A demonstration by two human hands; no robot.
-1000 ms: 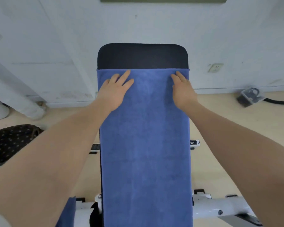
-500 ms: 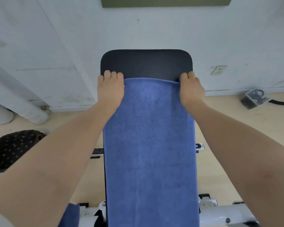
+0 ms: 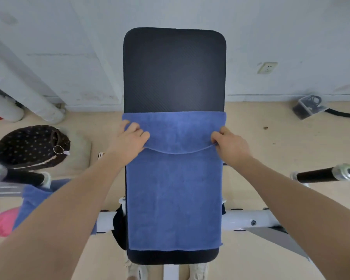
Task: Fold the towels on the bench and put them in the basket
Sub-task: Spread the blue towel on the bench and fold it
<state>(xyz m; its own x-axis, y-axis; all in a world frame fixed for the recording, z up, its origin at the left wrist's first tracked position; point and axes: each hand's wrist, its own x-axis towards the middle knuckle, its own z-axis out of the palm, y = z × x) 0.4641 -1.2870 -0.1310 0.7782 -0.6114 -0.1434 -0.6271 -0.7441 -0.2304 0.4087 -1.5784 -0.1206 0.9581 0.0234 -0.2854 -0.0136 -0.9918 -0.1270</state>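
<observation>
A blue towel (image 3: 174, 199) lies lengthwise on the black padded bench (image 3: 174, 69). Its far end is doubled back toward me, and the folded flap sags in a curve between my hands. My left hand (image 3: 129, 140) grips the flap's left corner, fingers curled over the cloth. My right hand (image 3: 228, 141) pinches the right corner the same way. The towel's near edge stops just short of the bench's near end. A dark polka-dot basket (image 3: 28, 146) sits on the floor at the left.
More blue cloth (image 3: 34, 199) and something pink (image 3: 2, 223) lie low at the left. White frame tubes (image 3: 251, 219) and a black-gripped bar (image 3: 321, 174) stick out at the right. A wall socket (image 3: 267, 67) and pipes (image 3: 18, 93) are on the wall.
Both hands took hold of the towel's far edge and pulled it back toward me, folding it over. Much more bare bench now shows at the far end.
</observation>
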